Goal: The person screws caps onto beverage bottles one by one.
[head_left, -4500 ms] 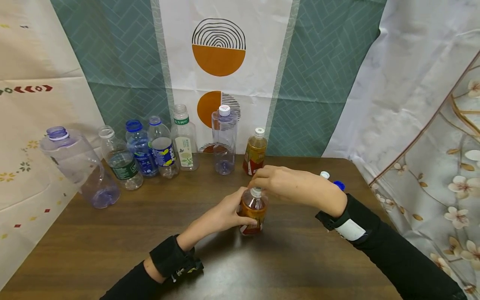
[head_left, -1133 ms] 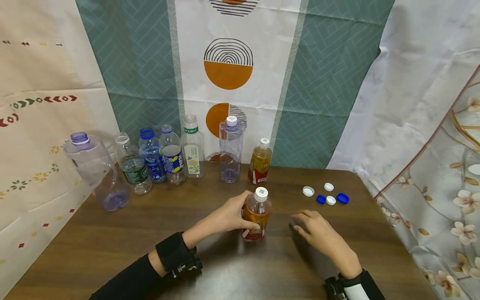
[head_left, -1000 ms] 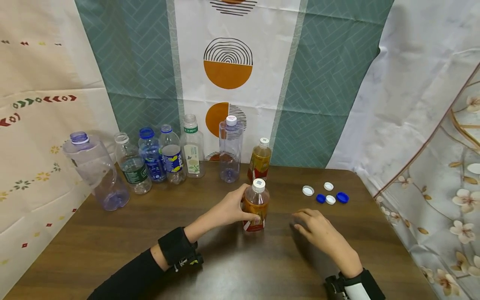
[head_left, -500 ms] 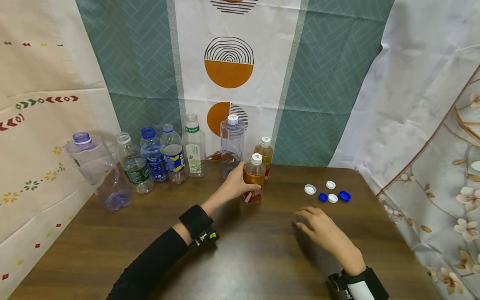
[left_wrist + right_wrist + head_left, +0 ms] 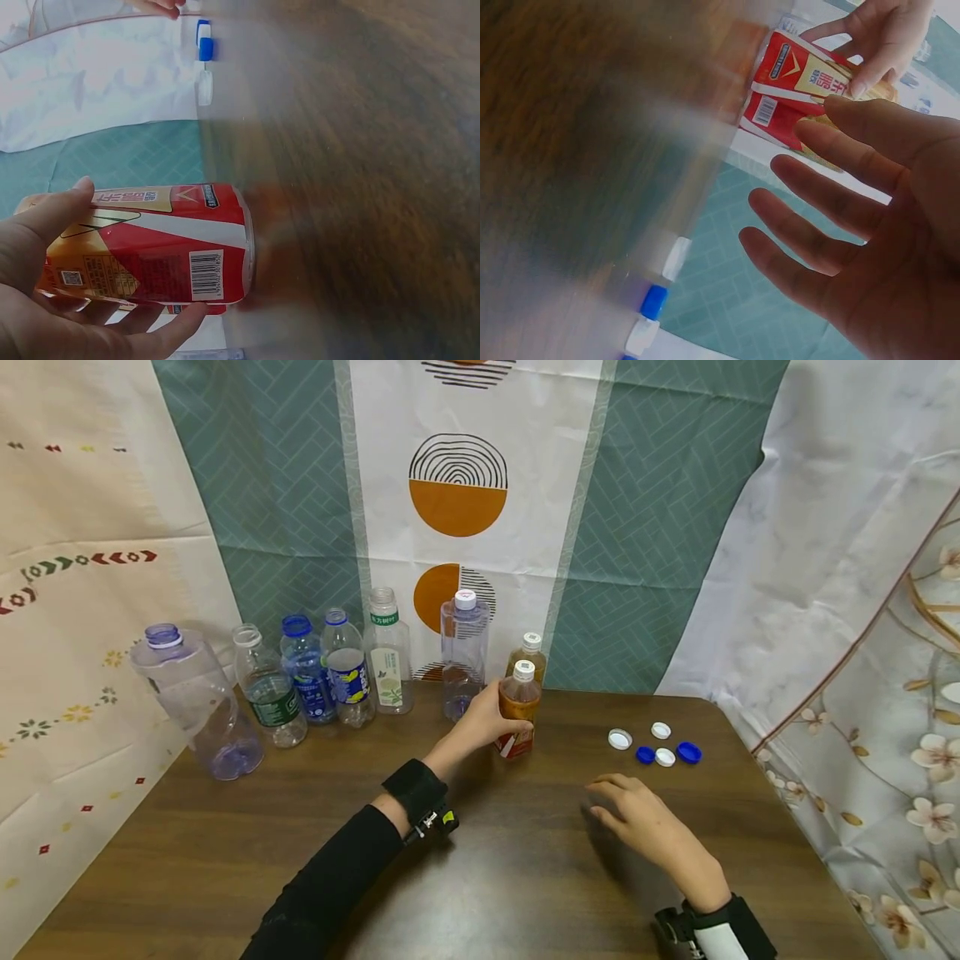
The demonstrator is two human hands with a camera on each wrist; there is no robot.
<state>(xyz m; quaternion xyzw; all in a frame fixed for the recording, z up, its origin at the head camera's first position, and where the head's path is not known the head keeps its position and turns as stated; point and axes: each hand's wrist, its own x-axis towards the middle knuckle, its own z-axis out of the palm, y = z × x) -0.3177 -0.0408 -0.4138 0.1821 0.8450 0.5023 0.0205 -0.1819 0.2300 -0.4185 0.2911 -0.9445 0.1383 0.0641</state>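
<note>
Green cloth point(image 5: 645, 527) with a white strip hangs behind a brown counter point(image 5: 525, 893) that looks like wood and shines near the front. Close to the back edge is a red and gold bottle point(image 5: 525, 706), upright, with a white lid. The left hand point(image 5: 480, 727) covers one side of it, and I cannot tell if its bottom touches the counter. Another red and gold bottle point(image 5: 536, 662) is right behind it, mostly hidden; I cannot tell if the two touch. The front bottle is smooth and see-through near the neck.

The left hand grips this front bottle, with the thumb on the near side and fingers bent round the far side. The right hand point(image 5: 641, 818) is well apart, its fingers loose and spread. Beyond it lie round, flat white caps point(image 5: 619, 739) and blue caps point(image 5: 689, 752).

To the left stands a tall, clear purple bottle point(image 5: 465, 639) with a white lid. Farther left, five plastic bottles show their round mouths: a green-necked bottle point(image 5: 387, 668), a yellow-and-blue-label bottle point(image 5: 349, 677), a blue bottle point(image 5: 307, 672), a green-label bottle point(image 5: 272, 693) and a wide purple bottle point(image 5: 191, 702). The black left sleeve point(image 5: 330, 885) is cut off at the bottom.
</note>
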